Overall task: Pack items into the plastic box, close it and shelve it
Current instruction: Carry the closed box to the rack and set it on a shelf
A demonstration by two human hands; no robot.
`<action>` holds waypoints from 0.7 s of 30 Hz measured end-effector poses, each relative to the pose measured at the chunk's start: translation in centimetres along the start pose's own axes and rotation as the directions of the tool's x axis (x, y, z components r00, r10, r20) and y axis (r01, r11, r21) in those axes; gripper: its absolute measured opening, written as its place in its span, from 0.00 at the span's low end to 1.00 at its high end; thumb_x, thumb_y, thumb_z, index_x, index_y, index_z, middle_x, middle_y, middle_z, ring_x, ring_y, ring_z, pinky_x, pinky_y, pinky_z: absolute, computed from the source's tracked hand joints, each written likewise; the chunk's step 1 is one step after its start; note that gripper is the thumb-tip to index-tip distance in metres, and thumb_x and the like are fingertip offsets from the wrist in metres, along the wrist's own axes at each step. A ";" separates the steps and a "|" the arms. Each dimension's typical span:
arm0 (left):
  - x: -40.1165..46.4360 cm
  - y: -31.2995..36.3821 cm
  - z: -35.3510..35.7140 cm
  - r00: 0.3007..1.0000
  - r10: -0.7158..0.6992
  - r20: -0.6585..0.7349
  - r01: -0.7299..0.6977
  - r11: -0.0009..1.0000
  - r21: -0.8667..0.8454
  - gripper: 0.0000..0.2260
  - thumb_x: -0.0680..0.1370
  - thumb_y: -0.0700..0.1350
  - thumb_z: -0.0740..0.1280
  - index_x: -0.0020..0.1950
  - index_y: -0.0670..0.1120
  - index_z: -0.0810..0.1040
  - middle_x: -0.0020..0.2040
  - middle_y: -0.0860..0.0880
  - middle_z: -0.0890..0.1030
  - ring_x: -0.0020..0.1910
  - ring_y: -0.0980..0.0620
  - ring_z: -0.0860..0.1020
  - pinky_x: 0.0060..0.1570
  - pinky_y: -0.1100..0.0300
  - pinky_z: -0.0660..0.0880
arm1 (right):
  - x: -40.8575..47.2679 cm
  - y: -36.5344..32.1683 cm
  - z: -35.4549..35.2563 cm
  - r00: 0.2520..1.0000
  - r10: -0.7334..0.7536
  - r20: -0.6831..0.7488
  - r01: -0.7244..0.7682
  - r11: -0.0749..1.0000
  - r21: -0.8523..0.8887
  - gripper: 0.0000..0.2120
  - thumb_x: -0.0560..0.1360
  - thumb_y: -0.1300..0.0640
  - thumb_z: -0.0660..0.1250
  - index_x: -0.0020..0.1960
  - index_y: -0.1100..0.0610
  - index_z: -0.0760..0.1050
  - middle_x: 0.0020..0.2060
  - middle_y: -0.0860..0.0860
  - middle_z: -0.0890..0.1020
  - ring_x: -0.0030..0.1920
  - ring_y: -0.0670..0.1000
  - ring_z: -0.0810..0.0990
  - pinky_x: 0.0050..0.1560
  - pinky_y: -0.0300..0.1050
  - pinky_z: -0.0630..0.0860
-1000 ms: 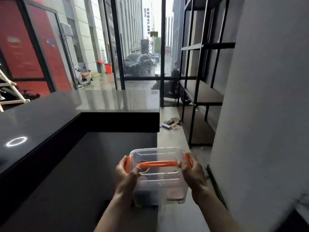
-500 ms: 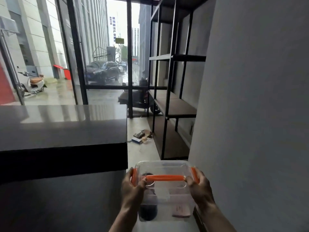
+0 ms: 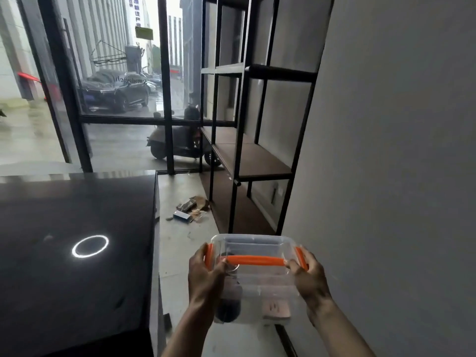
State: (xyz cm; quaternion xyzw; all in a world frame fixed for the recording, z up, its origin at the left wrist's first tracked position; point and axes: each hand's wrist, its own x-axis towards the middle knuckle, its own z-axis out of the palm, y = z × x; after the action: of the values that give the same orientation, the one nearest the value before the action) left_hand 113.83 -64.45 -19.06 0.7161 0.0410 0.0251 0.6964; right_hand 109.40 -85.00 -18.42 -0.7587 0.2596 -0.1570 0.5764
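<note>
Open room: a strip of bare grey floor (image 3: 180, 243) is running ahead between the black counter (image 3: 72, 228) on the left and the grey wall (image 3: 386, 176) on the right.
Counter edge: its right edge is lying just left of the left forearm, and its far corner is ending short of the window (image 3: 116, 99).
Floor clutter: scraps of cardboard and a small box (image 3: 190, 208) are lying near the foot of the shelf, ahead of the hands.
Shelf: a black metal shelf (image 3: 255, 155) is standing against the wall ahead and to the right, its brown boards lying bare.
Left hand: the left hand (image 3: 206, 276) is gripping the box's left end, fingers wrapping over the orange clasp (image 3: 209, 256), thumb lying on the lid.
Right hand: the right hand (image 3: 310, 278) is clamping the right end the same way, fingers curling over the other clasp (image 3: 302, 257).
Arms: both forearms are reaching forward and slightly inward from the bottom edge.
Box place: the plastic box (image 3: 255, 276) is being held in the air between both hands, over the floor, near the wall.
Box look: it is clear, with the lid on and an orange handle (image 3: 253, 260) lying flat across the top.
Contents: a dark round thing (image 3: 228, 309) and a pinkish flat thing (image 3: 275, 309) are showing blurrily through the side.
</note>
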 end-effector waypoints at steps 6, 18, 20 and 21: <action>11.3 -0.6 4.5 0.999 -0.002 -0.052 0.005 0.999 0.051 0.31 0.75 0.45 0.72 0.77 0.46 0.66 0.72 0.45 0.71 0.69 0.44 0.72 0.67 0.43 0.72 | 12.2 -0.4 4.3 0.999 0.001 0.039 -0.002 1.000 0.029 0.30 0.78 0.55 0.68 0.78 0.52 0.65 0.73 0.56 0.73 0.70 0.60 0.74 0.69 0.61 0.73; 36.8 2.4 13.0 0.966 -0.031 -0.258 0.051 0.996 0.073 0.29 0.75 0.43 0.72 0.75 0.46 0.68 0.71 0.44 0.72 0.66 0.43 0.73 0.67 0.46 0.71 | 40.9 -7.3 15.3 0.967 -0.047 0.249 0.031 0.997 0.068 0.31 0.79 0.53 0.66 0.80 0.46 0.60 0.70 0.55 0.74 0.59 0.55 0.76 0.49 0.50 0.81; 41.0 2.8 13.2 0.959 -0.019 -0.283 0.043 0.996 0.077 0.30 0.75 0.45 0.72 0.76 0.47 0.67 0.71 0.44 0.72 0.67 0.43 0.73 0.67 0.44 0.71 | 44.8 -8.3 18.0 0.957 -0.054 0.284 0.038 0.997 0.060 0.32 0.78 0.51 0.67 0.80 0.46 0.60 0.71 0.55 0.74 0.60 0.56 0.77 0.54 0.55 0.82; 43.2 2.9 13.3 0.955 -0.012 -0.296 0.036 0.996 0.078 0.30 0.75 0.45 0.72 0.76 0.47 0.66 0.71 0.44 0.72 0.67 0.43 0.73 0.67 0.43 0.72 | 46.7 -8.8 19.5 0.953 -0.054 0.300 0.037 0.997 0.061 0.33 0.78 0.51 0.67 0.80 0.46 0.60 0.71 0.55 0.74 0.61 0.56 0.76 0.56 0.56 0.81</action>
State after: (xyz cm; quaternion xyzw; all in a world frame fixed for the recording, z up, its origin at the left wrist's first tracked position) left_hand 158.09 -73.69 -17.48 0.7320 0.1542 0.1215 0.6524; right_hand 159.88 -94.63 -18.47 -0.7635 0.1469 -0.0598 0.6261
